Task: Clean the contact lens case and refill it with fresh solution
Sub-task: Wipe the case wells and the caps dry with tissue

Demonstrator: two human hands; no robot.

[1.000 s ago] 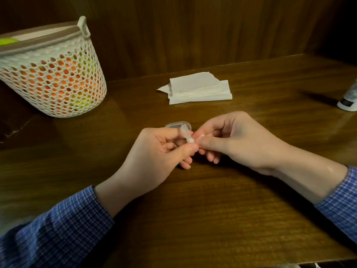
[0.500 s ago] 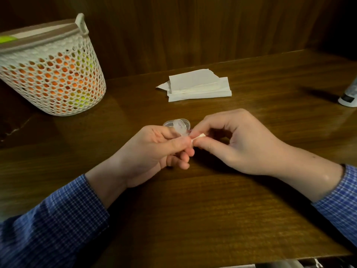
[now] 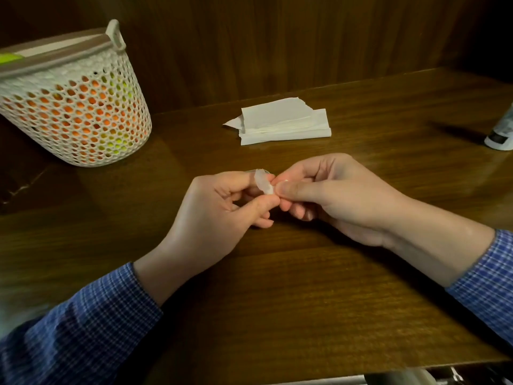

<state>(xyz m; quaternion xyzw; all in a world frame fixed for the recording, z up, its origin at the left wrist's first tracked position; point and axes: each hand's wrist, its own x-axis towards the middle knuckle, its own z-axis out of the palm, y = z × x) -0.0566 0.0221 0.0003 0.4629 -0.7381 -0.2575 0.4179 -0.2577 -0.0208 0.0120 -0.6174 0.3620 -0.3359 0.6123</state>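
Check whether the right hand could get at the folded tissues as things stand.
Probably not straight away: the right hand is pinching something small against the lens case. The table between it and the tissues looks bare.

Glossy wooden table (image 3: 305, 301), perforated plastic basket (image 3: 83, 112), matt paper tissues (image 3: 280, 120), translucent plastic case (image 3: 263, 183).

**Case held at mid-table**

The case (image 3: 264, 184) is small, translucent and whitish, turned edge-on and tilted. It sits above the table, pinched between the fingertips of both hands, which hide its lower part. The bottle (image 3: 502, 134), white with a dark band, stands at the far right edge, cut off by the frame.
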